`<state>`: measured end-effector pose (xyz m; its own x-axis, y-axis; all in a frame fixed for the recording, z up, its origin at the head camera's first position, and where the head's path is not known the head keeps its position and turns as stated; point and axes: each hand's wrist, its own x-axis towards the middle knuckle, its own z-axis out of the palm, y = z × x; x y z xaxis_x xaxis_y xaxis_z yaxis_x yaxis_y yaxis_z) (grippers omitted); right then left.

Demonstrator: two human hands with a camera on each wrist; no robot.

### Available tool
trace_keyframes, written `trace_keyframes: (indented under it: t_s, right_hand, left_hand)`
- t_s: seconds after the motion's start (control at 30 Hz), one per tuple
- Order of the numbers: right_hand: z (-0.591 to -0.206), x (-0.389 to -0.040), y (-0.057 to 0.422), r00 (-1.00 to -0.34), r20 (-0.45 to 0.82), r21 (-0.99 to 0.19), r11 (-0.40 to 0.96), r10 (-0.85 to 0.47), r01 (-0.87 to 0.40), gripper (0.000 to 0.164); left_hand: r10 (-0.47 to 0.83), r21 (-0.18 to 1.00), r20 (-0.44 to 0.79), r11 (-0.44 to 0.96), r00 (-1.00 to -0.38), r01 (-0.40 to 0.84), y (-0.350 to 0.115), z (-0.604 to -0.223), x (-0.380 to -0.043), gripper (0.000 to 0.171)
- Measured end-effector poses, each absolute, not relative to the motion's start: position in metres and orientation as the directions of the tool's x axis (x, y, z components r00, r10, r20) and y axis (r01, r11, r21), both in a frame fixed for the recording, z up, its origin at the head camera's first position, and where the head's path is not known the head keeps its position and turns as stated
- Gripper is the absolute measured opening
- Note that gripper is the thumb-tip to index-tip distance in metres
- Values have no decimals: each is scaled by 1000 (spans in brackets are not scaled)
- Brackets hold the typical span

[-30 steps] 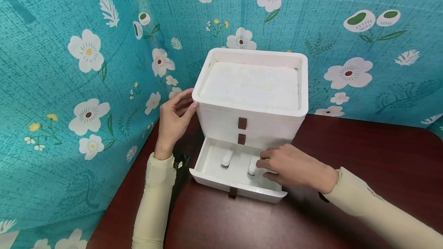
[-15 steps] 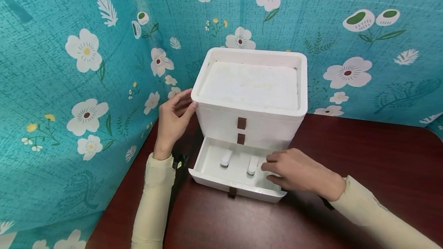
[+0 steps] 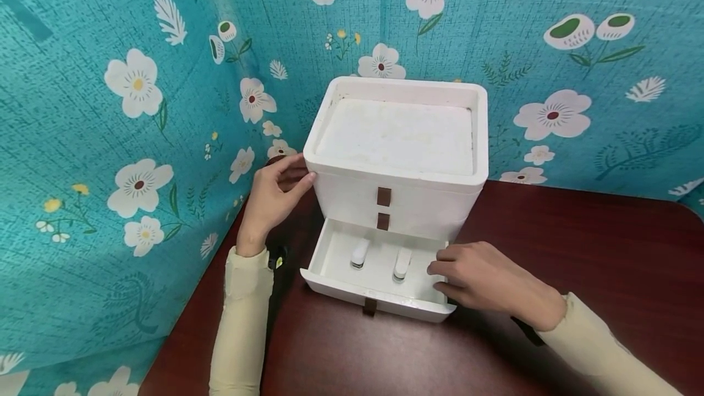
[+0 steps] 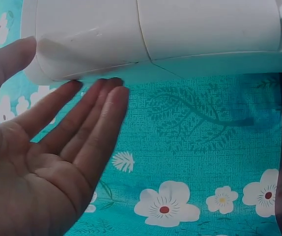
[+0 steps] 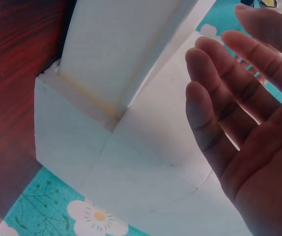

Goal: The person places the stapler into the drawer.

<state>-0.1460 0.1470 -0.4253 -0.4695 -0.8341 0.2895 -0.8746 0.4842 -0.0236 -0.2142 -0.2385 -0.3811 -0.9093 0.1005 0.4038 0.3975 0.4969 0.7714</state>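
A white drawer box (image 3: 352,191) with brown tabs stands on the table, its bottom drawer (image 3: 335,289) pulled out. Inside that drawer lie two small white objects with shiny metal ends, looking like staplers or nail clippers: a left one (image 3: 360,253) and a right one (image 3: 402,264). My left hand (image 3: 272,197) is at the box's upper left corner, thumb against the front edge and fingers along the side; in the left wrist view the fingers (image 4: 89,118) are spread and relaxed. My right hand (image 3: 484,274) hovers over the drawer's right edge, fingers loosely bent and holding nothing.
The box's top is a shallow tray with a raised rim (image 3: 396,176). A dark red wooden table (image 3: 577,249) lies beneath. Teal flowered cloth (image 3: 181,78) hangs close behind the box and along the left side.
My right hand has moved away from the right white object, rightward to the drawer's edge. The left hand has slid slightly down the box corner. Both white objects stay in place.
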Motion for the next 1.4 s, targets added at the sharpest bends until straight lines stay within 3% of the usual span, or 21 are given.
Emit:
trace_keyframes:
  t_s: [0.23,0.73,1.4]
  right_hand:
    - [-425,-143,153,-525,251,-90,520,-814,-849,21]
    - [-434,-139,158,-556,241,-141,538,-796,-831,30]
    - [-442,-131,163,-649,94,-246,614,-755,-750,32]
  left_hand:
    - [168,737,302,584,-938,341,-243,-384,-215,48]
    - [213,676,131,695,-968,245,-253,-401,-210,33]
    - [383,711,-83,670,-920,214,-267,-419,-186,30]
